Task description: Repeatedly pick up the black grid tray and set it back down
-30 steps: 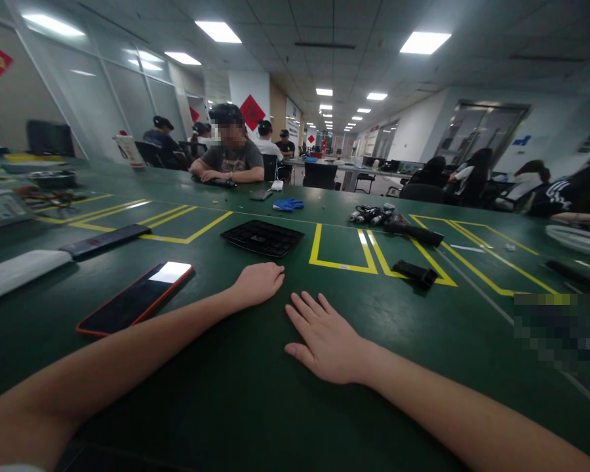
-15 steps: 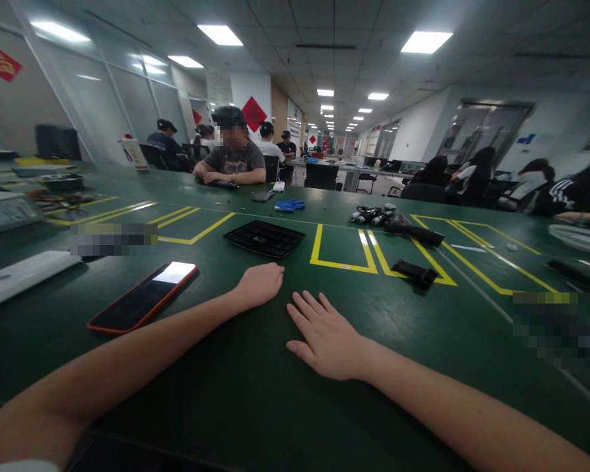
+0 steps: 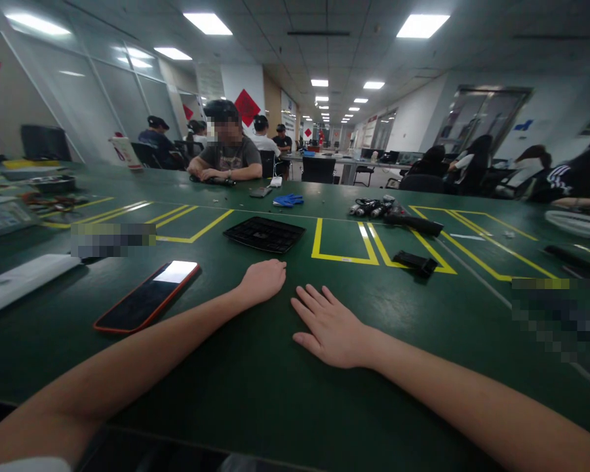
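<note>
A black ribbed panel (image 3: 264, 235) is lying on the green table (image 3: 255, 393), just beyond the left hand (image 3: 264, 282) and apart from it. It is probably resting steadily because its broad side is facing down. The left hand is resting palm down with its fingers curling loosely inward; whether anything is hiding beneath them, I cannot tell. The right hand (image 3: 329, 326) is lying nearer and to the right, flat, fingers slightly spread, not gripping anything visible. Both seem to be leaning on the tabletop for support, and a gap is separating them.

The panel is looking dark and shallow, with crossing ribs showing on its upper face and a small detail sitting near its middle.

To the left, an orange-edged phone (image 3: 137, 305) is lying screen up, reflecting light, beside the left forearm. To the right, a black bracket (image 3: 415, 263) is lying across yellow tape (image 3: 347, 260), which seems to be marking out places. Farther off, a blue glove (image 3: 288, 200) is lying before a seated co-worker (image 3: 231, 157), and a black tube (image 3: 417, 225) is resting beside bundled cables (image 3: 372, 208).
</note>
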### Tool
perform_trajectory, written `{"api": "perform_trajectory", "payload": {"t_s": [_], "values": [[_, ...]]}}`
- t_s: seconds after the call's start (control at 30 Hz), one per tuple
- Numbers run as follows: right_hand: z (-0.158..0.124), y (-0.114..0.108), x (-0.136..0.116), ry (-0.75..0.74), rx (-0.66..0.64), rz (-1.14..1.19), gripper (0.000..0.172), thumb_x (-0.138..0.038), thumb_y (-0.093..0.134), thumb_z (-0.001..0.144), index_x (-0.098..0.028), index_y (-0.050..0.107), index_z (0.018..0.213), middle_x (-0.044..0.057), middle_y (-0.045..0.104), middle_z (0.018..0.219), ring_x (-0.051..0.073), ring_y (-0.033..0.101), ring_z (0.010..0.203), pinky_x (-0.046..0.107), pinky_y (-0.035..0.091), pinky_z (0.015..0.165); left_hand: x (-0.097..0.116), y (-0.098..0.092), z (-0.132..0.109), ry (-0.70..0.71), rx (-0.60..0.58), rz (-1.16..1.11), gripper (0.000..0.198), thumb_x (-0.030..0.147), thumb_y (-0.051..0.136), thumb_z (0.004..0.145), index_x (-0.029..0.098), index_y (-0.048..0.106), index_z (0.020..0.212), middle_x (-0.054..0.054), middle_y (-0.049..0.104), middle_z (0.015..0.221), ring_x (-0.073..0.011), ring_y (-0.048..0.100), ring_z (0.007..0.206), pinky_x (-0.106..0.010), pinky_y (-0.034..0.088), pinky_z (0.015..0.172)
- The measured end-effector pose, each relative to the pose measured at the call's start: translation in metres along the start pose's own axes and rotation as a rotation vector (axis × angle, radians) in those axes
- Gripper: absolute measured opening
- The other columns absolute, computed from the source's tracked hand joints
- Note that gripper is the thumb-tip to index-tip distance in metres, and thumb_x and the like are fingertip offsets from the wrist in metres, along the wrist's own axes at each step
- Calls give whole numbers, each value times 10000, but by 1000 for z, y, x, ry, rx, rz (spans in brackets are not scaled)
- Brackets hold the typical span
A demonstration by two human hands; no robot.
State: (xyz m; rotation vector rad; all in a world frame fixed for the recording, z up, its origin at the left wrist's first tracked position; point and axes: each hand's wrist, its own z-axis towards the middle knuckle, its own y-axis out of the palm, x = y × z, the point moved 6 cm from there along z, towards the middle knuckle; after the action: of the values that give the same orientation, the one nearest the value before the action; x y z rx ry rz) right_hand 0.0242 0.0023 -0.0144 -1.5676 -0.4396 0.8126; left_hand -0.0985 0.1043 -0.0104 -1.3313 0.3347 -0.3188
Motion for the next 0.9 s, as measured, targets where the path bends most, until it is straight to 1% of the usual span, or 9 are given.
{"api": "perform_trajectory", "payload": {"t_s": [0.2, 0.37, 0.53, 0.7, 0.9], "values": [[0, -1, -1, -1, 1, 18, 696, -578, 227, 886, -145, 197, 1430, 118, 125, 1503, 278, 82, 1391, 507, 88, 1127, -2, 2, 0, 15, -3, 8, 398, 256, 317, 897, 108, 597, 1138, -124, 651, 1083, -226, 621, 960, -318, 466, 810], [1, 0, 0, 22, -19, 3, 691, -578, 206, 888, -158, 173, 1435, 106, 98, 1509, 257, 59, 1395, 489, 69, 1132, -5, 4, 2, 58, 12, -17, 410, 262, 310, 896, 88, 593, 1135, -131, 655, 1053, -226, 622, 929, -324, 467, 804], [2, 1, 0, 27, -31, -10, 689, -579, 195, 889, -166, 148, 1439, 93, 80, 1513, 251, 49, 1397, 487, 64, 1133, -6, 5, -1, 50, -3, -37, 413, 300, 316, 895, 101, 590, 1131, -129, 649, 1048, -228, 620, 906, -323, 476, 755], [4, 3, -1, 36, -34, -43, 704, -576, 186, 890, -130, 176, 1434, 123, 83, 1510, 279, 51, 1393, 500, 66, 1130, -3, 1, -5, 43, -15, 11, 407, 285, 298, 900, 107, 603, 1102, -124, 650, 1028, -224, 623, 900, -324, 468, 770], [3, -1, -2, 21, -39, -32, 696, -570, 189, 894, -135, 164, 1437, 127, 88, 1509, 275, 45, 1394, 503, 63, 1129, -2, -1, -5, 46, -8, 6, 395, 276, 308, 900, 98, 604, 1093, -126, 648, 1041, -227, 621, 920, -325, 464, 781]]}}
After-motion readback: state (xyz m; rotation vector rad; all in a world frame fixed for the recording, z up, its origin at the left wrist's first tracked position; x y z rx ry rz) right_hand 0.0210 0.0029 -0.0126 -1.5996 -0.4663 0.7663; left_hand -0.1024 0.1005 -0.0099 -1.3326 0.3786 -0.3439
